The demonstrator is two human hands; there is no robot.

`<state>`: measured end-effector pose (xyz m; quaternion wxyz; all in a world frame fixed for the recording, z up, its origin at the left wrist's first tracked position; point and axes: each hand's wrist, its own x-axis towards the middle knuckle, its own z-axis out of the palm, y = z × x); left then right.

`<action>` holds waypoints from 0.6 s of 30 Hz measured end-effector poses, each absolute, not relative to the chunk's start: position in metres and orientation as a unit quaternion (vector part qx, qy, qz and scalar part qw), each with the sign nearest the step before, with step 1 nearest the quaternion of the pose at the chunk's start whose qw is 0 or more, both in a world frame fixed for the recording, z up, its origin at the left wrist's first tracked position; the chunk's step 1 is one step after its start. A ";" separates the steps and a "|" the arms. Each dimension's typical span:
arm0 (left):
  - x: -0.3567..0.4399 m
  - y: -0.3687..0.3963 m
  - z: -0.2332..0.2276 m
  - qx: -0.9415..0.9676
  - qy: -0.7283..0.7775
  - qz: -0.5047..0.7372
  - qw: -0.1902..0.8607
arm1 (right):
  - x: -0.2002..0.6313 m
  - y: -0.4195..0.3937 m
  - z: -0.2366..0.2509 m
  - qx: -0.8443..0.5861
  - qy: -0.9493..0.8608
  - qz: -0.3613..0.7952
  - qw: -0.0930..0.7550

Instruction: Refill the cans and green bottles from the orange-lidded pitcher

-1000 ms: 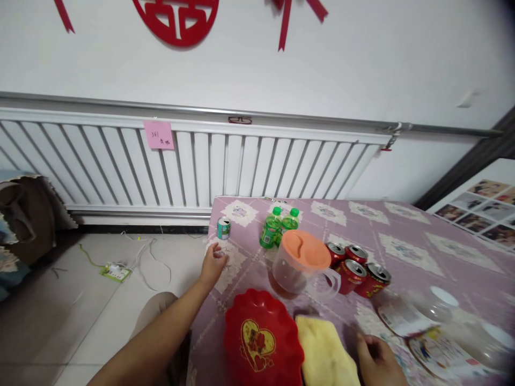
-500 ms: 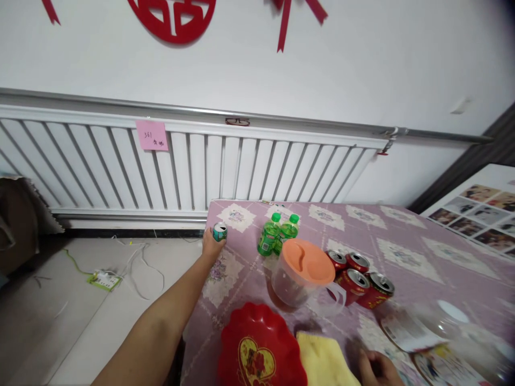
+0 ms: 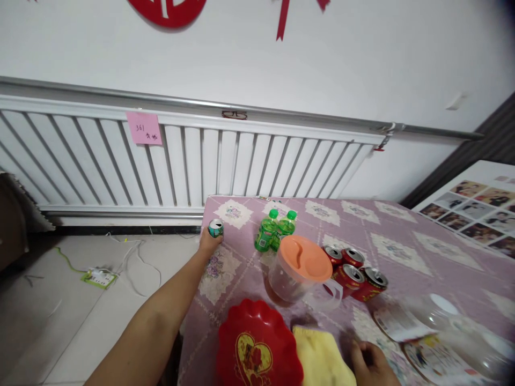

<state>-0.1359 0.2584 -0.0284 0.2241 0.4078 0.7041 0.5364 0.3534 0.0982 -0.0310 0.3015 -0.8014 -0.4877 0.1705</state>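
Teal can point(image 3: 215, 228) clasped by left hand point(image 3: 209, 244) at table corner point(image 3: 209, 201), right hand point(image 3: 372, 364) grip unclear

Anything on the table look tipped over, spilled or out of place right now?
Two things lie on their sides: one red can in the cluster beside the pitcher, and a clear plastic jar at the right. No spill shows. The left hand grips the upright teal can.

Bare cloth lies open at the table's point(image 3: 402, 236) far right; green bottles point(image 3: 273, 236), jug point(image 3: 298, 268) and red cans point(image 3: 356, 271) crowd the middle.
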 end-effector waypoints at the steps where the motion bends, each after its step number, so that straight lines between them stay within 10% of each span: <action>1: -0.135 0.255 -0.025 0.401 0.709 0.532 0.229 | 0.352 0.098 -0.031 -0.801 -0.489 0.166 0.302; 18: -0.062 0.051 0.016 0.571 0.560 0.481 0.359 | 0.343 0.089 -0.043 -0.771 -0.518 0.122 0.349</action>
